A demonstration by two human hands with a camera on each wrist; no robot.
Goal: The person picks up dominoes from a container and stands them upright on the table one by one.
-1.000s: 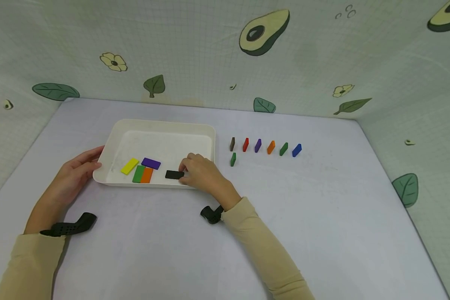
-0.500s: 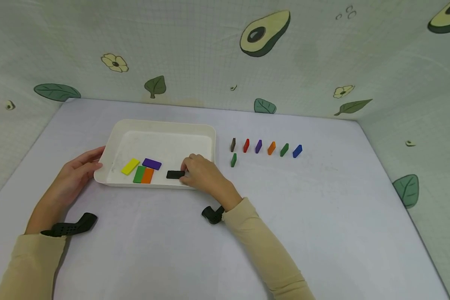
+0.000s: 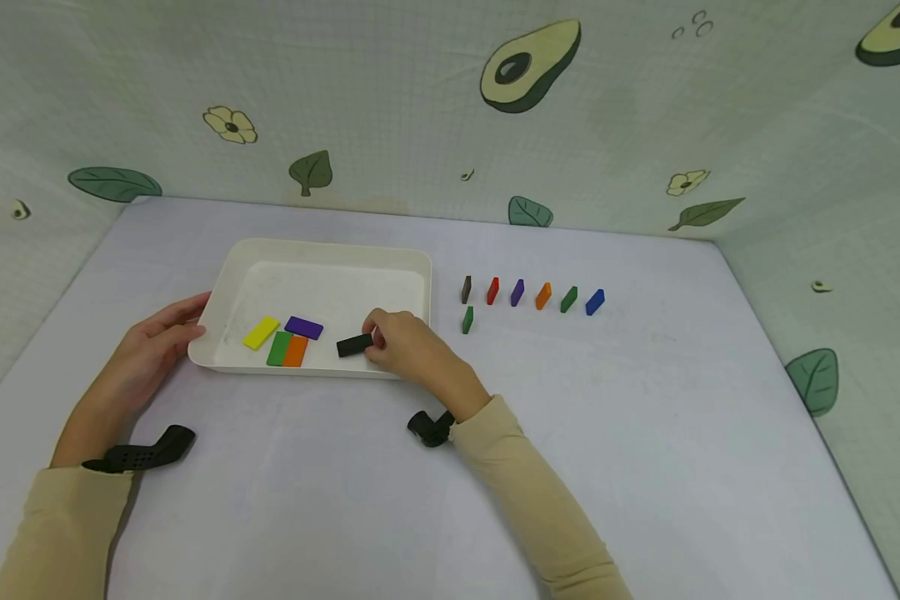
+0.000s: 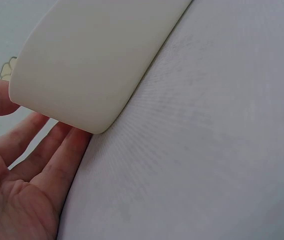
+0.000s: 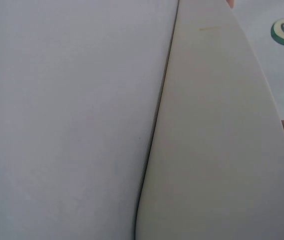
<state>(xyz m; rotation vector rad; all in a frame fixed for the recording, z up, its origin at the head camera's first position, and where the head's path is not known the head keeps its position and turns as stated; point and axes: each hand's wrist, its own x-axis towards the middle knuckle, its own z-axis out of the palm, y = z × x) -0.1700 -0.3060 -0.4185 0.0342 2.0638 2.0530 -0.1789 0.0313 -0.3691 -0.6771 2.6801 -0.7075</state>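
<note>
In the head view my right hand (image 3: pixel 405 346) pinches the right end of a black domino-like block (image 3: pixel 355 345), which is tilted over the front right part of a white tray (image 3: pixel 330 258). Several similar flat blocks lie in the tray's front left: a yellow block (image 3: pixel 261 332), a purple block (image 3: pixel 303 327), and a green block (image 3: pixel 279 348) beside an orange block (image 3: pixel 296 351). My left hand (image 3: pixel 146 350) touches the tray's left end with fairly straight fingers; the left wrist view shows its fingers (image 4: pixel 57 165) against the tray's corner. The tray wall (image 5: pixel 216 140) hides the right fingertips in the right wrist view.
Right of the tray, blocks stand on edge in a row, from a dark brown block (image 3: pixel 467 289) to a blue block (image 3: pixel 595 302). One green block (image 3: pixel 468 320) stands before the row's left end. A patterned cloth (image 3: pixel 390 100) rises behind the white table (image 3: pixel 645 450).
My right hand has shifted slightly right and up, and the black block, flat before, now tilts in its fingers. My left hand and the tray stay in place.
</note>
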